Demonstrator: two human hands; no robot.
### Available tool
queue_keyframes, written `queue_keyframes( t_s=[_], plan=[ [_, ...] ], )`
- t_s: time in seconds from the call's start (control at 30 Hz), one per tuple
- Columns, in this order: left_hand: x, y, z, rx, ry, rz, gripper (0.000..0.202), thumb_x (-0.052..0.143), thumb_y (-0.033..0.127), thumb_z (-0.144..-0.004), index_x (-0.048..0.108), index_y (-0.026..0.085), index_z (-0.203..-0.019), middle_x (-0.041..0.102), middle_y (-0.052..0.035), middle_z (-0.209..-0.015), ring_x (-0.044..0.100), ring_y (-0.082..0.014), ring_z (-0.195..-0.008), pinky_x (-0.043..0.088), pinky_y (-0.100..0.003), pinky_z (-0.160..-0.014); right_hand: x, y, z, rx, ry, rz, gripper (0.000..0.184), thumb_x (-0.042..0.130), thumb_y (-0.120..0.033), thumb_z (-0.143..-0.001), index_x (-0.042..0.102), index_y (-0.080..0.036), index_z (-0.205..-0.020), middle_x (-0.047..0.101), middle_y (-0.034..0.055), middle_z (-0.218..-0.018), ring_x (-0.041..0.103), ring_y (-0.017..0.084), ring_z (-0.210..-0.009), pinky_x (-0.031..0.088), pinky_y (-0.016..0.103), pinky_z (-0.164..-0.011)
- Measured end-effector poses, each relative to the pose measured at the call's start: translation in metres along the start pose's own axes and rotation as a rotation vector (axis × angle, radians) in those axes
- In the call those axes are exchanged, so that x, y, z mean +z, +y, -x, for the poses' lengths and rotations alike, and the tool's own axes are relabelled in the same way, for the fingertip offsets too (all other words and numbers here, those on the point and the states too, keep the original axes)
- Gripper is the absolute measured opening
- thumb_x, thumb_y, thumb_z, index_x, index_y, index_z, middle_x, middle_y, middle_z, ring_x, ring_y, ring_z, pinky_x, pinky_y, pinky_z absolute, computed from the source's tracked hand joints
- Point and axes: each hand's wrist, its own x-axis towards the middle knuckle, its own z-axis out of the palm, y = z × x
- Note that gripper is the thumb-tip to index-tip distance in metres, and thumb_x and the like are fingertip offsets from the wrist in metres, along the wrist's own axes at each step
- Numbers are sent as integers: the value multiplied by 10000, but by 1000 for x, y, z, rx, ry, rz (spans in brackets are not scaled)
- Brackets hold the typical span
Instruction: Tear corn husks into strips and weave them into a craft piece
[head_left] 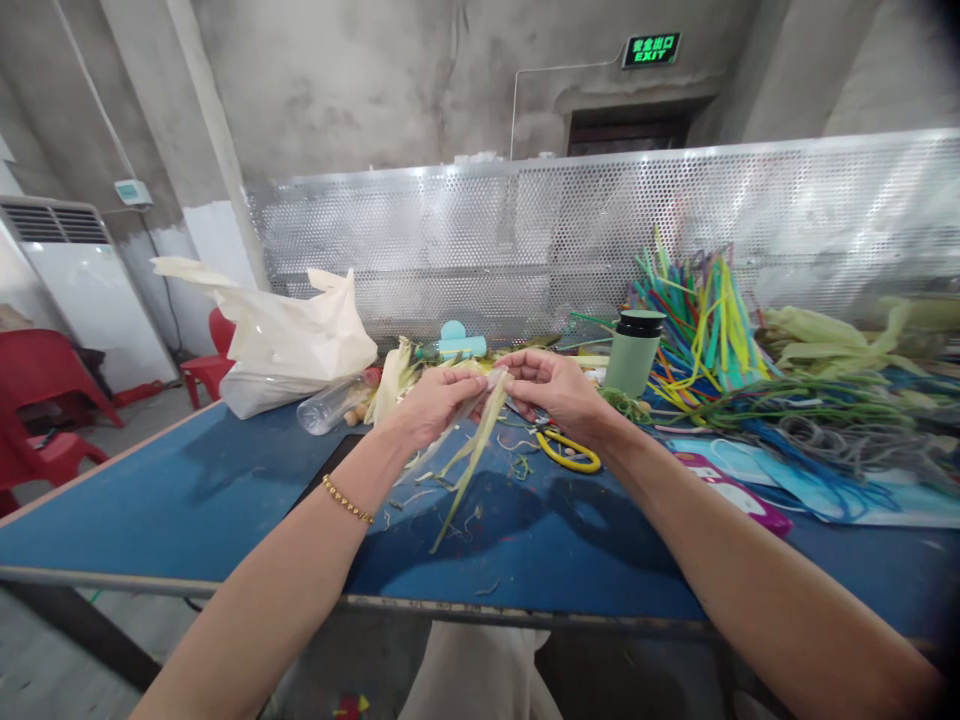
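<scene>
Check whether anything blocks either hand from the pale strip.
Nothing visible: the left hand and right hand both pinch the pale strip. The yellow handle lies to the right, not between.

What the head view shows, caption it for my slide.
Left hand and right hand, close together, pinch pale strips above a cluttered blue table.

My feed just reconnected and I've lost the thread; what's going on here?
A person's left hand and right hand are close together, pinching a pale, husk-like strip that hangs down above the blue table. A yellow-handled tool lies near the right hand, with colourful strands farther right.
</scene>
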Motion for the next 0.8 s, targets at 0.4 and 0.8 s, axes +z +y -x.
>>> queue_keyframes(
  t_s=[0.4, 0.8],
  plan=[
    [-1, -4, 1, -105, -16, 78, 86, 703, 212, -740, 707, 133, -709, 647, -40, -667, 543, -127, -595, 409, -289, -633, 1, -4, 3, -48, -57, 47, 351, 666, -189, -740, 641, -153, -1088, 616, 8, -772, 493, 59, -530, 406, 191, -432],
    [-2, -2, 0, -65, -4, 150, 138, 738, 233, -722, 680, 109, -726, 619, -32, -644, 538, -112, -595, 404, -273, -608, 0, -8, 4, -68, -78, 19, 417, 676, -244, -754, 605, -158, -1156, 611, 2, -788, 485, 55, -520, 391, 203, -445]
  ],
)
